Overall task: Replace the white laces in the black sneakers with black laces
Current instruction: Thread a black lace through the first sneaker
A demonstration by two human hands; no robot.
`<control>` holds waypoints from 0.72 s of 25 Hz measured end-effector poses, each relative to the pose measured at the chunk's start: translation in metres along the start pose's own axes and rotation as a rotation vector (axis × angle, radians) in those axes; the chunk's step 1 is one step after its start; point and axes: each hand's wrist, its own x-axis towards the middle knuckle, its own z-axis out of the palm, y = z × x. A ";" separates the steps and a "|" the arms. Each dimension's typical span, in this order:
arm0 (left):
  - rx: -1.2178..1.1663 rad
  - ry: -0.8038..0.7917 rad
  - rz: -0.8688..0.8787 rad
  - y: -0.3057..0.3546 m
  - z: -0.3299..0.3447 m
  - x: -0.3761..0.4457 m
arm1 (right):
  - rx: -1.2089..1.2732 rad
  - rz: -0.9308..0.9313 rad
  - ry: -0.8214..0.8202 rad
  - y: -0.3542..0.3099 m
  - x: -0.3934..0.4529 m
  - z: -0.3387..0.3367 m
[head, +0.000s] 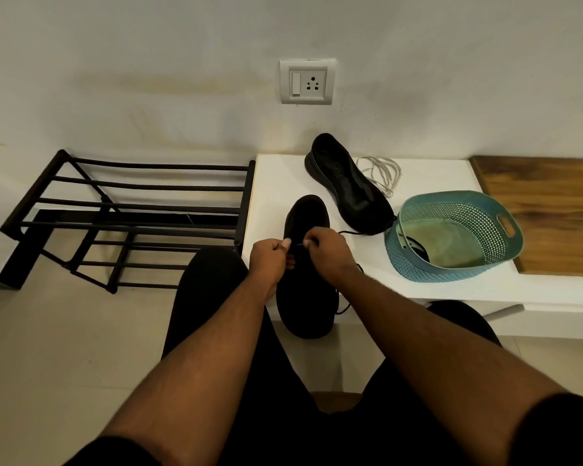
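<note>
A black sneaker (305, 297) lies on the white table's (273, 183) front edge, toe toward me. My left hand (268, 258) and my right hand (329, 247) are both closed over its eyelet area, each pinching the black lace (349, 233). Loose ends of that lace trail off to the right of the shoe. A second black sneaker (347, 186), with no lace, lies farther back on the table. Beside it, near the wall, sits a heap of white laces (382, 173).
A teal perforated basket (451, 237) stands right of the shoes with something dark inside. A wooden board (549, 210) lies at the far right. A black metal shoe rack (125, 216) stands left of the table. A wall socket (307, 81) is above.
</note>
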 end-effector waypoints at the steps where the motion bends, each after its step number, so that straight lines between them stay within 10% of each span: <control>1: -0.029 -0.015 -0.013 -0.001 0.000 0.000 | -0.007 -0.002 0.020 -0.001 0.000 0.002; 18: -0.086 -0.027 -0.049 0.001 0.000 -0.006 | -0.219 -0.042 -0.019 -0.005 0.000 0.005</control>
